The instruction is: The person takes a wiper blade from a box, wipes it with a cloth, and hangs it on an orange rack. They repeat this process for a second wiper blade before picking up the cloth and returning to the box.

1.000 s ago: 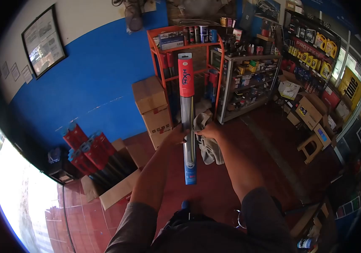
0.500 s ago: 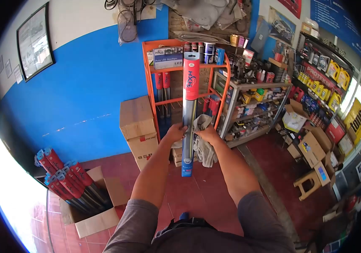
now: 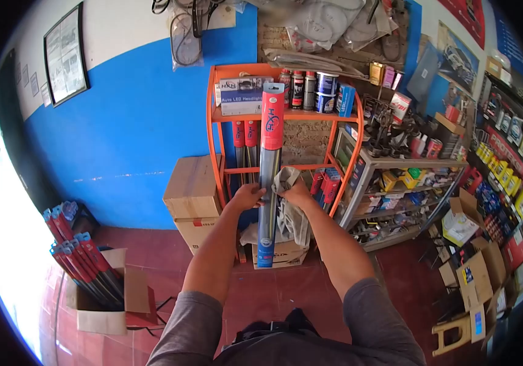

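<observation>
Upright in front of me is a long packaged wiper blade [image 3: 269, 177], with a red top that has a hanging hole, a clear middle and a blue lower end. My left hand [image 3: 248, 197] is closed on the pack's left edge at about mid-height. On the other side, my right hand [image 3: 297, 194] grips a grey cloth [image 3: 295, 222] against the pack's right edge. The cloth's loose end hangs below that hand.
An orange rack [image 3: 310, 114] stands ahead, with cans, a headlight box [image 3: 243, 96] and similar packs. Stacked cartons [image 3: 193, 188] are at its left, a cluttered metal shelf [image 3: 396, 201] at its right. Far left, an open carton [image 3: 101, 321] holds several packs. A stool [image 3: 450, 335] is lower right.
The orange rack looks larger and closer, and the view has turned slightly. Both hands keep their hold on the pack and cloth, with the right hand slightly higher against the pack.
</observation>
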Demonstrator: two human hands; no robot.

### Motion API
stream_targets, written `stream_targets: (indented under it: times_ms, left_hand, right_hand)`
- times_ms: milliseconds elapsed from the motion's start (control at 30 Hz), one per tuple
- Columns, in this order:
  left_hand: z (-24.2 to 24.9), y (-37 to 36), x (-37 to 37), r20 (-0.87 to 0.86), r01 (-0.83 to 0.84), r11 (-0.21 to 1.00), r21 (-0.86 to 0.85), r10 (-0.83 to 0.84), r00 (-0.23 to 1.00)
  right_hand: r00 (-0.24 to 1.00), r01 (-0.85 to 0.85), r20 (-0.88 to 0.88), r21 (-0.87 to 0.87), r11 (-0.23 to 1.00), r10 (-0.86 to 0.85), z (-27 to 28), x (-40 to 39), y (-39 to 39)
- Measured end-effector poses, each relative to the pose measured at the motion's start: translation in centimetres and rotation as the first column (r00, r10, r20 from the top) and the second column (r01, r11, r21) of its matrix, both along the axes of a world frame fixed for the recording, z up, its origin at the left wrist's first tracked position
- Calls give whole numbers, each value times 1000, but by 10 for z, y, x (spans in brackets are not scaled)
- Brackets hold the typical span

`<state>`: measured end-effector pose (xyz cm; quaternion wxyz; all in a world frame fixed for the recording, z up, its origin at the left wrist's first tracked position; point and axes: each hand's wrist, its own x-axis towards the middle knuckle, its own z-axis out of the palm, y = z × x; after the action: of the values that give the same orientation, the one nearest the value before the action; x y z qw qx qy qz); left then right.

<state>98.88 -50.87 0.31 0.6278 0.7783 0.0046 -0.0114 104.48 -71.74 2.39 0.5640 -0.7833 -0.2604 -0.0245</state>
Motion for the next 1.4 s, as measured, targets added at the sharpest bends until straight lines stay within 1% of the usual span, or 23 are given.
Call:
stream_targets:
  times_ms: [67, 167, 233, 300, 367, 433, 467, 567, 667, 800, 867, 900, 933, 1000, 1033, 1067, 1167, 1200, 1233, 1267, 1300, 1367, 1400]
  left_hand:
    - [-12, -5, 16, 24, 13, 995, 103, -16, 1000]
    - [-52, -10, 35, 80, -61, 992, 106, 53, 995]
    - [-84, -8, 44, 90, -90, 992, 93, 81, 993]
    - [-117, -8, 57, 104, -106, 992, 69, 99, 990]
    - [-153, -1, 63, 120, -108, 993, 46, 102, 988]
    - [-191, 4, 67, 154, -134, 989, 63, 123, 980]
    - [-205, 8, 71, 189, -149, 985, 88, 130, 973]
    - [-256, 20, 85, 226, -142, 986, 86, 119, 967]
    - [-288, 24, 83, 285, -173, 980, 100, 138, 949]
    - [-332, 41, 83, 354, -176, 974, 142, 116, 928]
    - [-343, 48, 82, 381, -188, 973, 136, 124, 916]
    - [-347, 49, 79, 384, -197, 973, 121, 138, 913]
    - [-349, 50, 74, 381, -200, 973, 114, 143, 914]
    - [-335, 57, 67, 433, -208, 969, 133, 133, 892]
    - [-317, 59, 63, 457, -212, 964, 158, 119, 881]
    - [-291, 61, 59, 484, -215, 959, 186, 101, 869]
    - [-195, 59, 48, 597, -253, 952, 172, 104, 796]
    - [-161, 56, 42, 639, -261, 949, 175, 92, 764]
    - [-126, 51, 30, 714, -331, 920, 209, 88, 695]
    - [-90, 50, 20, 756, -327, 908, 263, 16, 655]
    - [-55, 47, 12, 798, -417, 853, 315, 0, 603]
    - [6, 45, 8, 869, -382, 883, 272, -55, 491]
    - [34, 44, 3, 898, -448, 838, 312, -105, 427]
  right_hand:
    - [999, -49, 8, -6, 999, 49, -24, 23, -6]
    - [992, -38, 117, -122, 992, 53, -55, 55, -10]
    - [988, -62, 136, -103, 993, 75, -86, 76, -3]
    - [984, -30, 169, -152, 988, 56, -121, 89, 0]
    - [976, -13, 214, -135, 991, 42, -156, 102, 8]
    - [948, -188, 246, -75, 979, 201, -182, 109, 16]
    - [959, -188, 209, -35, 982, 191, -194, 104, 17]
    - [947, -173, 267, -35, 984, 176, -259, 135, 33]
    - [930, -189, 316, -35, 981, 190, -299, 145, 43]
    - [910, -204, 354, -73, 976, 217, -331, 134, 52]
    - [865, 4, 499, -109, 994, 51, -350, 134, 61]
    - [860, 6, 508, -111, 994, 52, -348, 128, 61]
    - [868, -82, 486, -69, 994, 106, -344, 117, 59]
    - [868, -222, 449, -30, 975, 212, -338, 119, 68]
    - [868, -224, 448, -35, 974, 215, -322, 116, 70]
    - [836, -208, 516, -13, 978, 185, -295, 106, 68]
    - [768, -153, 637, 82, 985, 66, -209, 97, 69]
    - [787, -88, 615, 34, 996, 48, -171, 71, 61]
    - [804, -23, 595, -12, 1000, 26, -129, 46, 54]
    - [757, -52, 652, -7, 999, 44, -98, 50, 53]
    - [785, -50, 618, -11, 999, 46, -63, 37, 50]
    - [669, 29, 737, 109, 994, -100, -8, 9, 46]
    - [579, 63, 796, 175, 983, -179, 18, 0, 43]
